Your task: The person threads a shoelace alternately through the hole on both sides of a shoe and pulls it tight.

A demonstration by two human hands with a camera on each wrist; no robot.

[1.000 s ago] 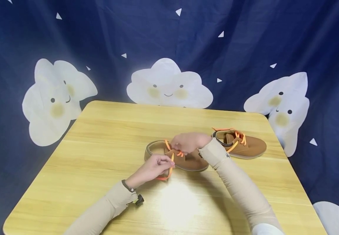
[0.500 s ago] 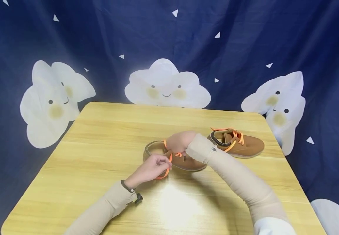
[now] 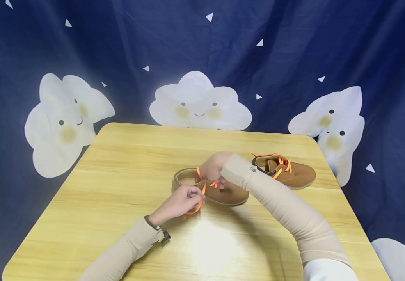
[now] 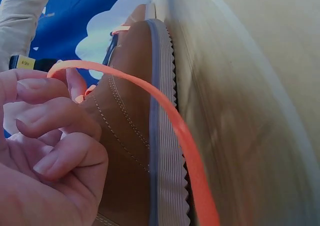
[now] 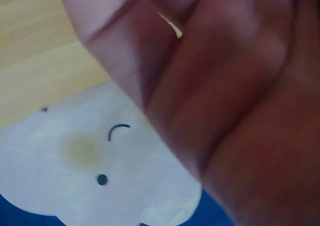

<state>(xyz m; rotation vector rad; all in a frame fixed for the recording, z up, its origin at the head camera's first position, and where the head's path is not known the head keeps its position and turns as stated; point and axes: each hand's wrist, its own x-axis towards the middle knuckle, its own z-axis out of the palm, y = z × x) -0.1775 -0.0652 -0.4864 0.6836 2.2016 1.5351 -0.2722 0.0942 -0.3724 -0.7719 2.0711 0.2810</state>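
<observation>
A brown shoe (image 3: 232,194) with orange laces stands on the table, toe to the right. My left hand (image 3: 185,200) is at its near side and pinches one end of the shoelace (image 4: 135,79) between thumb and forefinger. From there the lace arcs down past the shoe's ribbed sole (image 4: 170,171); the other left fingers are curled. Over the lacing my right hand (image 3: 214,166) bends down with curled fingers, and another stretch of orange lace (image 3: 198,172) runs up to it. Its fingertips are mostly hidden in the head view. The right wrist view is filled by the palm (image 5: 225,96).
A second brown shoe (image 3: 299,174) with orange laces stands farther right, behind the right forearm (image 3: 286,214). The wooden table (image 3: 118,164) has rounded back corners. Behind it hangs a dark blue curtain (image 3: 125,39) printed with white clouds.
The right hand has moved slightly left and turned over the lacing, its wrist bending more. The left hand keeps its pinch on the lace and has hardly moved.
</observation>
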